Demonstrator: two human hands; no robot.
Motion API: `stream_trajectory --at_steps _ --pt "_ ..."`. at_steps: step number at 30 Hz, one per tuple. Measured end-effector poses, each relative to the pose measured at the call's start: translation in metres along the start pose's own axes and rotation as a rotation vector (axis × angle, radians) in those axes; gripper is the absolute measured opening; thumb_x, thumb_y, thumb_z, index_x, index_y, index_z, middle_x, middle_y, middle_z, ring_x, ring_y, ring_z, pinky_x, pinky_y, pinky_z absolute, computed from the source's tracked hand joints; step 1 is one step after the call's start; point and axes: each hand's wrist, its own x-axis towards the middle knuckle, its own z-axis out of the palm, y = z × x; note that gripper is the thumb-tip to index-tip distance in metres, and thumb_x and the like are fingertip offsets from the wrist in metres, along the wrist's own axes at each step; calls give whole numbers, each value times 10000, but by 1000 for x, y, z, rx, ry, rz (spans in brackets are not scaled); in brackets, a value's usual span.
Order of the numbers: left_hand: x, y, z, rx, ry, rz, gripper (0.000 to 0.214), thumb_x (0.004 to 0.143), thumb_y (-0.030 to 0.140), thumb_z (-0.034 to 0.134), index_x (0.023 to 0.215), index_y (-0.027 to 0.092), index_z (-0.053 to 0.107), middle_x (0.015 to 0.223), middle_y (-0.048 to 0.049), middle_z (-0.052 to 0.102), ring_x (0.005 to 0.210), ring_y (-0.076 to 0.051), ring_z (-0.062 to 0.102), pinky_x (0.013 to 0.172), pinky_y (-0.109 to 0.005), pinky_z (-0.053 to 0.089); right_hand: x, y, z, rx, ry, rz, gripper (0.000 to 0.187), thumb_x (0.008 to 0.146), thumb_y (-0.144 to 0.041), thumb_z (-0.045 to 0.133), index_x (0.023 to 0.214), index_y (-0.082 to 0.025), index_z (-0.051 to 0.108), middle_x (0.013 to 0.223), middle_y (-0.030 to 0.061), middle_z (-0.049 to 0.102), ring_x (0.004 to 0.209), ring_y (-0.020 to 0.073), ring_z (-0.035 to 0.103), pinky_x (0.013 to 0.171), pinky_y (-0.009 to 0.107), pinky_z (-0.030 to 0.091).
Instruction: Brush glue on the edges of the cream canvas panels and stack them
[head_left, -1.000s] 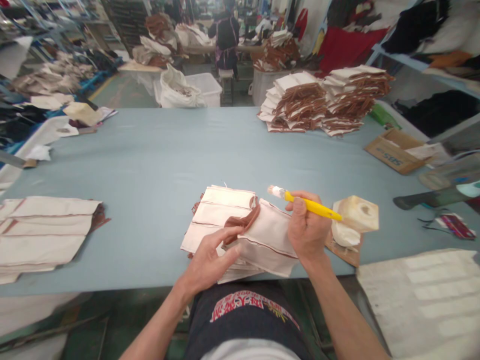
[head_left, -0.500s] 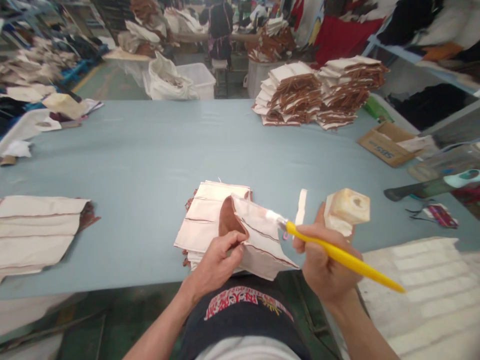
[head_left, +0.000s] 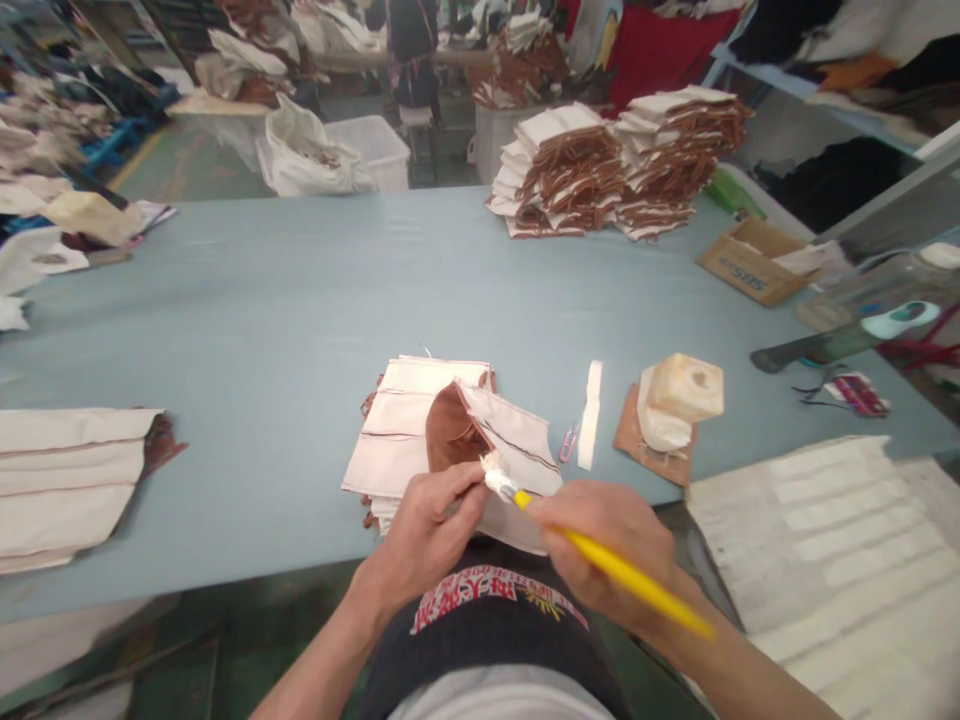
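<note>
My left hand [head_left: 427, 535] pinches the near edge of the top cream fabric piece [head_left: 510, 440], folding it back so its brown lining [head_left: 448, 435] shows. That piece lies on a small stack of cream pieces [head_left: 409, 425] at the table's near edge. My right hand [head_left: 607, 555] grips a yellow-handled brush [head_left: 600, 555]. Its white, glue-laden tip [head_left: 495, 475] touches the fabric beside my left fingers. A crusted cream glue pot [head_left: 679, 395] sits on a brown scrap to the right.
A white strip [head_left: 591, 415] and pink clip [head_left: 568, 442] lie beside the stack. More cream pieces [head_left: 67, 480] sit at left, tall brown-trimmed stacks [head_left: 615, 170] far right, a cardboard box [head_left: 750, 262], scissors [head_left: 840, 340], a white padded mat [head_left: 840, 540]. A person stands far behind the blue-grey table [head_left: 300, 300].
My right hand swung the brush away from the glue pot and brought its tip down to the fabric. My left hand lifted and folded back the top piece, exposing the brown lining.
</note>
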Motion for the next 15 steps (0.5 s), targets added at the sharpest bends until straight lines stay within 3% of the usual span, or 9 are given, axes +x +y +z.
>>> stream_trajectory --at_steps 4,8,10,15 --pt "-2 0 -1 -109 144 14 219 973 168 556 913 166 767 807 -39 788 742 -155 723 696 -221 510 8 9 8 558 390 679 328 1073 -472 566 886 -228 681 485 -79 509 347 100 434 374 195 398" --pt "-7 -2 -3 -177 240 8 223 930 168 591 960 174 812 910 -62 843 825 -179 778 754 -232 564 19 8 13 724 694 828 361 861 -536 803 778 -213 666 427 -107 450 296 65 328 347 174 380" --pt "-9 -2 -4 -200 244 -4 220 911 167 603 953 170 819 901 -65 846 814 -184 779 752 -240 576 20 3 15 751 684 866 361 839 -517 814 745 -213 645 392 -119 404 274 58 282 327 166 346" --pt "-11 3 -9 -235 204 -22 206 909 189 614 904 174 819 865 -67 841 770 -188 766 721 -252 577 13 2 20 718 439 893 407 906 -579 735 781 -202 648 389 -101 411 291 87 340 324 190 339"
